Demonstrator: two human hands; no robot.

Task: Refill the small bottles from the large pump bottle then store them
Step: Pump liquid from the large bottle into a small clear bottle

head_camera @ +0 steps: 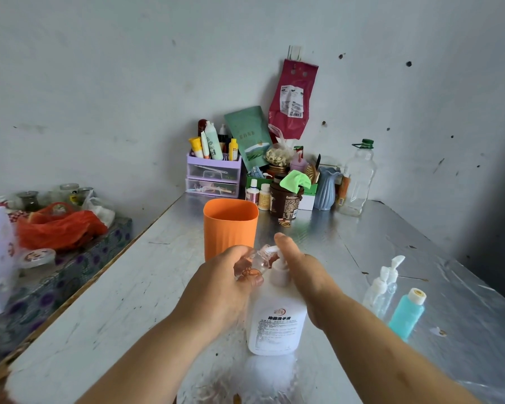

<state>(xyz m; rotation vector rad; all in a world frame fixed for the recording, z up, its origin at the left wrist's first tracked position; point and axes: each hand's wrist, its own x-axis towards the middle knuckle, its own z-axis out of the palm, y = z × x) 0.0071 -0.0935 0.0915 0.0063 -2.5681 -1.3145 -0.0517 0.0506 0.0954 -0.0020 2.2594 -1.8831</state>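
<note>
A large white pump bottle stands on the metal table in front of me. My left hand grips a small clear bottle, tilted with its open neck at the pump's spout. My right hand rests on the pump head, palm down, thumb stretched forward. To the right lie a clear small bottle with a white pump cap and a teal small bottle with a pale cap. An orange cup stands just behind my hands.
At the back corner sit a purple drawer organiser with tubes, jars, a blue vase and an empty clear plastic bottle. A lower surface at the left holds an orange plastic bag and glass jars.
</note>
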